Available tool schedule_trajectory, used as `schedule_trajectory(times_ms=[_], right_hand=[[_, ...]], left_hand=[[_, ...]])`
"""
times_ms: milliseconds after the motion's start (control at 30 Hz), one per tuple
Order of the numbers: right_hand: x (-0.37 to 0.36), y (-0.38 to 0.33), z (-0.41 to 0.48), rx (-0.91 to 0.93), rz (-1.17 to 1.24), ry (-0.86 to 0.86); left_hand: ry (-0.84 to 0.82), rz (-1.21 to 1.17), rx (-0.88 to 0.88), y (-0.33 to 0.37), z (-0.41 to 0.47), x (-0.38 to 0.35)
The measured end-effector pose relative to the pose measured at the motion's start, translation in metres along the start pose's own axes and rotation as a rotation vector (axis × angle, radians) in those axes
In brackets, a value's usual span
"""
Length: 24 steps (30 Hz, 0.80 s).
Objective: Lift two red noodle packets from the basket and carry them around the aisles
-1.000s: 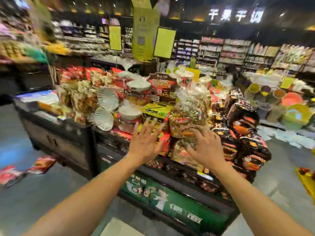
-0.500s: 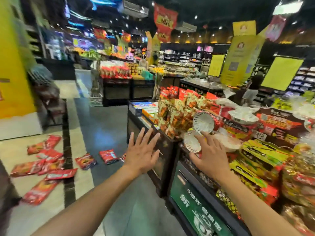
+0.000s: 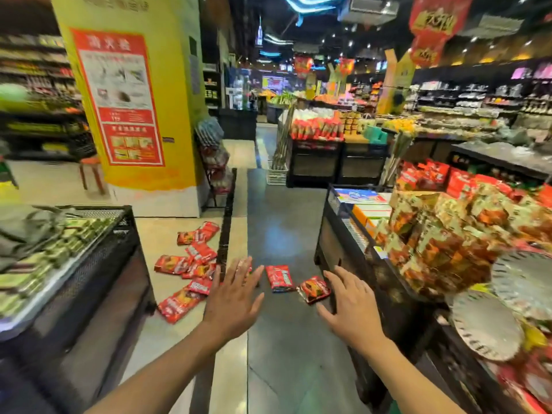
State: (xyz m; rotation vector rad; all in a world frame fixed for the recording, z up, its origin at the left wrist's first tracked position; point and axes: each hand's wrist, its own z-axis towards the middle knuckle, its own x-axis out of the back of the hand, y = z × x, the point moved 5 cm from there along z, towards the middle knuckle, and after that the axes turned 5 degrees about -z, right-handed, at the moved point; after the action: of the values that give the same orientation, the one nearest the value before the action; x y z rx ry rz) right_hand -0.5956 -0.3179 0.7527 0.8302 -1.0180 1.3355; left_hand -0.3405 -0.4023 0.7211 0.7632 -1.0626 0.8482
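My left hand (image 3: 231, 297) and my right hand (image 3: 352, 309) are stretched out in front of me over the aisle floor, fingers spread, holding nothing. Several red snack packets (image 3: 191, 264) lie scattered on the floor ahead, to the left of my left hand. Two more red packets, one (image 3: 279, 277) and another (image 3: 313, 289), lie between my hands on the dark floor. None of them touches a hand.
A black display stand (image 3: 343, 249) piled with snack bags (image 3: 448, 234) and silver trays (image 3: 487, 327) runs along the right. A black mesh bin (image 3: 89, 264) of green packs stands at the left. A yellow pillar (image 3: 134, 100) rises ahead left. The aisle runs on between them.
The view has swung left from the display stand to the aisle. Both hands stay raised and spread; the scattered red packets now lie directly ahead.
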Motion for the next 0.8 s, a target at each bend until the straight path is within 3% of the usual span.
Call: schedule_trajectory(times_ms=[533,800], right_hand=[[-0.159,0.025,0.194,0.125,0.070,-0.287],[-0.229,-0.003,0.320,0.170,0.059,-0.345]], left_hand=[[-0.161,0.027,0.276,-0.077,0.144,-0.100],[-0.177,0.032,0.286,-0.157,0.250,-0.150]])
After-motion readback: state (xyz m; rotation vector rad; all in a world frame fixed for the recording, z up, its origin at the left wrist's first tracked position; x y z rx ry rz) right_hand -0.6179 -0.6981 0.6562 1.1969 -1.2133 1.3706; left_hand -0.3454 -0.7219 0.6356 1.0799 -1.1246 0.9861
